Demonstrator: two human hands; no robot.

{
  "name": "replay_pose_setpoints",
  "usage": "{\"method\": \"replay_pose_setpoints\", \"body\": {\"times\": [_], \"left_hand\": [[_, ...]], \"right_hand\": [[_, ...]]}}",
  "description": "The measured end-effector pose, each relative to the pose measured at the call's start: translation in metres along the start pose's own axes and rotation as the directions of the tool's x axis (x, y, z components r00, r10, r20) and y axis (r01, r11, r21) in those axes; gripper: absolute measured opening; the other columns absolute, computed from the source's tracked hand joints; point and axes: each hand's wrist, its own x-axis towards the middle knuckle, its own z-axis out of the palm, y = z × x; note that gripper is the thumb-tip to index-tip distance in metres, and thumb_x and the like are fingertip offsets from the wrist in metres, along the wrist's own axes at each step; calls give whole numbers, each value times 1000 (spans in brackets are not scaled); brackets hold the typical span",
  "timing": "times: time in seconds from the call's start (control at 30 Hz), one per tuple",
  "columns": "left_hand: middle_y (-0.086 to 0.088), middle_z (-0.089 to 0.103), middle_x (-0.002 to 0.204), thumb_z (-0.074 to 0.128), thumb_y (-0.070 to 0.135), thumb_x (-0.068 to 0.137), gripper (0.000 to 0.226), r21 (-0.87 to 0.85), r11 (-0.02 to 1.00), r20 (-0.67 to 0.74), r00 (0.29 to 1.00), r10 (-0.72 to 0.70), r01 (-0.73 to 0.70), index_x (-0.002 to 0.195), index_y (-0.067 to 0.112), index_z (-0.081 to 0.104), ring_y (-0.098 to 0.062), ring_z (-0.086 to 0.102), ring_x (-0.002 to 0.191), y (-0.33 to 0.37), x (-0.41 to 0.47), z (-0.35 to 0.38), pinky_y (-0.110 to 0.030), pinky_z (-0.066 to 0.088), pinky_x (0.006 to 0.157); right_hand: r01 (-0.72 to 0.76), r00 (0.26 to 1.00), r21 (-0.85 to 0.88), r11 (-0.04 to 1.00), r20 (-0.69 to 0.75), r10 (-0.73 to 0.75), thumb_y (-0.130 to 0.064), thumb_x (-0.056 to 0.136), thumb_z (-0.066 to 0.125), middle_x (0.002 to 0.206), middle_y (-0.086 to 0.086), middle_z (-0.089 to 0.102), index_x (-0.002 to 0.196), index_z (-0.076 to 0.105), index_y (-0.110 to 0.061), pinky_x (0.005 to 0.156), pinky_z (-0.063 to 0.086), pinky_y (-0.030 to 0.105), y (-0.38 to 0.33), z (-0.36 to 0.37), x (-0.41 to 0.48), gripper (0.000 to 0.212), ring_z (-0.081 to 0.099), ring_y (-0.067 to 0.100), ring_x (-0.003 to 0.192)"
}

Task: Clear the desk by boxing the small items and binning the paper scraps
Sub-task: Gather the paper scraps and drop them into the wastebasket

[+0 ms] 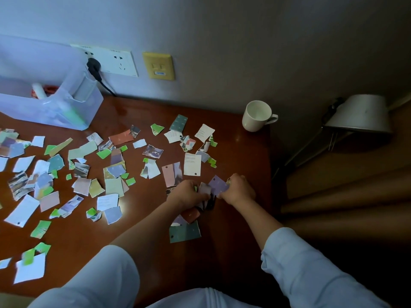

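Observation:
Torn paper scraps [111,174] in white, green, pink and purple lie scattered over the brown desk [138,230]. My left hand [189,193] and my right hand [239,188] meet near the desk's right side. Both curl round a small bunch of scraps, with a purple scrap [219,185] between them. More scraps and a teal piece [184,233] lie just below the hands. A clear plastic box [55,110] holding small items stands at the back left.
A white mug [258,116] stands at the desk's back right corner. A lamp shade [360,114] hangs beyond the right edge. Wall sockets [111,61] with a black plug sit behind the box. The desk's right edge runs close to my right hand.

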Motion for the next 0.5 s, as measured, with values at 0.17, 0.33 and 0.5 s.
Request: {"method": "replay_pose_setpoints", "body": {"times": [0.17, 0.33, 0.5], "left_hand": [[-6, 67, 102, 66, 37, 87, 37, -46, 999, -7, 1000, -5, 5, 116, 16, 57, -19, 67, 88, -1, -5, 3, -33, 58, 77], [-4, 66, 105, 59, 36, 92, 36, -31, 999, -67, 998, 14, -16, 122, 16, 54, -19, 65, 93, 2, -11, 5, -36, 56, 82], [-6, 62, 113, 54, 33, 94, 40, -29, 999, -95, 995, 19, -22, 129, 16, 47, -19, 62, 96, 5, -16, 8, -34, 53, 82]], "right_hand": [[19, 1000, -6, 1000, -3, -19, -28, 82, 76, 134, 7, 44, 129, 49, -16, 73, 46, 30, 4, 6, -9, 56, 55, 24, 113], [66, 998, 73, 995, -16, -65, -13, 85, 71, 134, 6, 51, 135, 38, -21, 69, 46, 28, 6, 12, -13, 60, 56, 24, 116], [67, 998, 91, 994, 3, -67, -15, 83, 73, 129, 4, 56, 127, 46, -20, 74, 47, 27, 8, 14, -15, 52, 57, 22, 115]]}}
